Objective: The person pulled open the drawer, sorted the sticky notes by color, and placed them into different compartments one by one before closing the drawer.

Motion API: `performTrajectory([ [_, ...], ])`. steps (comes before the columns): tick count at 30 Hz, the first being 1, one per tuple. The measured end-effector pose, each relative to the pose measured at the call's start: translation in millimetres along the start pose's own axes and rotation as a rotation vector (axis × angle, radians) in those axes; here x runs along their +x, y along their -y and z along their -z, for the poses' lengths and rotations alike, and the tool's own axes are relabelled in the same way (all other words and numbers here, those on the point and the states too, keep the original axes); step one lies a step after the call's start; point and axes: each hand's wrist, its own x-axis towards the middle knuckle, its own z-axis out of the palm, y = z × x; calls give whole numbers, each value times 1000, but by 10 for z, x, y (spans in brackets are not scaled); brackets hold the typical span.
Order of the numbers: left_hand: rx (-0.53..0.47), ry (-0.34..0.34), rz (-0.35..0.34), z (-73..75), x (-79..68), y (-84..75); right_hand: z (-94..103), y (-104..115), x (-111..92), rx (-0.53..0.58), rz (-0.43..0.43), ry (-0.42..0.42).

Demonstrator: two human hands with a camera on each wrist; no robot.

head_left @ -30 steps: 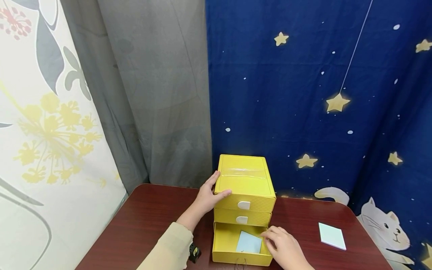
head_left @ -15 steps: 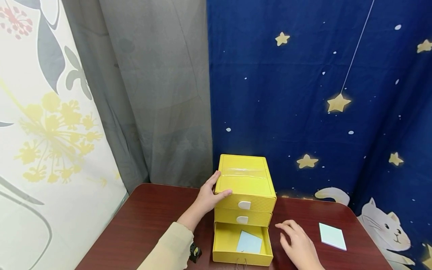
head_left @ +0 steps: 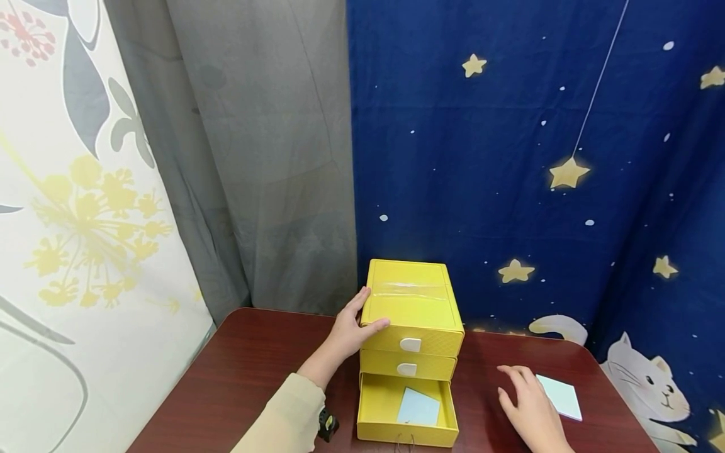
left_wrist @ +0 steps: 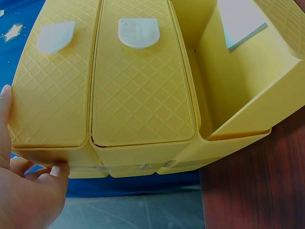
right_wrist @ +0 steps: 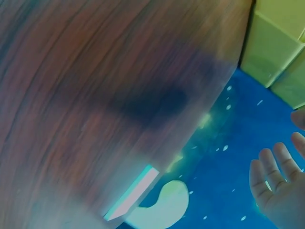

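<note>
A yellow desktop drawer organizer (head_left: 410, 296) stands on the table with its bottom drawer (head_left: 374, 402) pulled out. Inside that drawer lies a pale blue pad of notepaper (head_left: 418, 407). My left hand (head_left: 347, 328) grips the organizer's upper left edge, thumb over the front corner; in the left wrist view its bent fingers (left_wrist: 50, 174) press the side. Over the table at the right hovers my right hand (head_left: 532, 406), fingers loosely bent, holding nothing. It partly covers a second pale paper pad (head_left: 561, 396) lying beyond it. The right wrist view shows this pad (right_wrist: 133, 193) edge-on.
The dark red wooden table (head_left: 266, 358) has rounded back corners. A small black object (head_left: 327, 423) is by the left sleeve. Thin wire loops (head_left: 404, 445) show before the drawer. Grey (head_left: 272, 157) and blue starry (head_left: 453, 157) curtains hang behind.
My right hand has moved away from the pulled-out drawer, rightward over the table to the second paper pad. The left hand and the organizer have stayed put.
</note>
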Motion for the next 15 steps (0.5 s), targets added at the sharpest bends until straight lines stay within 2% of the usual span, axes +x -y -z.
performTrajectory([
  [10, 4, 3, 8, -7, -12, -25, 17, -304, 17, -91, -55, 123],
  [15, 3, 2, 7, -8, -8, -24, 7, -413, 39, -102, -35, 94],
])
